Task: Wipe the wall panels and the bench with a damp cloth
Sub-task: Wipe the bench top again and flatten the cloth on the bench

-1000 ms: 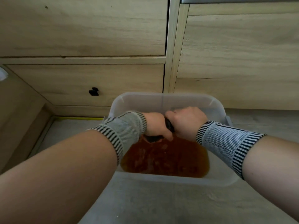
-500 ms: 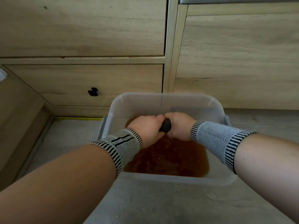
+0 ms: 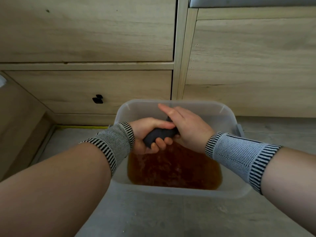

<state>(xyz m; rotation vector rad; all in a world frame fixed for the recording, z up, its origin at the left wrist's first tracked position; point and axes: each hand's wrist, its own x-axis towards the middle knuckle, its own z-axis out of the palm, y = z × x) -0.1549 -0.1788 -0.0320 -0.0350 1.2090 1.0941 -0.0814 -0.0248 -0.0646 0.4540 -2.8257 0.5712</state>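
- Step: wringing the cloth (image 3: 159, 134) over the tub (image 3: 172, 106).
- Left hand (image 3: 147, 134) clenches the cloth; right hand (image 3: 186, 125) touches its end, fingers straight.
- Next, likely: carry the cloth to the panels (image 3: 248, 53) behind the tub.

Dark grey cloth (image 3: 159, 134), rolled and twisted into a short thick rope, lying roughly level and slanting up from lower left to upper right. Gripped around its left half by the left hand (image 3: 150, 134), fingers curled under and thumb laid along the top; right end tucked beneath the right hand (image 3: 186, 129), whose fingers stretch out straight past it. Held in the air between both hands, above brown water. Pale wood-grain wall panels (image 3: 253, 52) upright beyond the hands, split by thin seams and a vertical strip; one lower panel, up and left of the left hand, carrying a small black knob.
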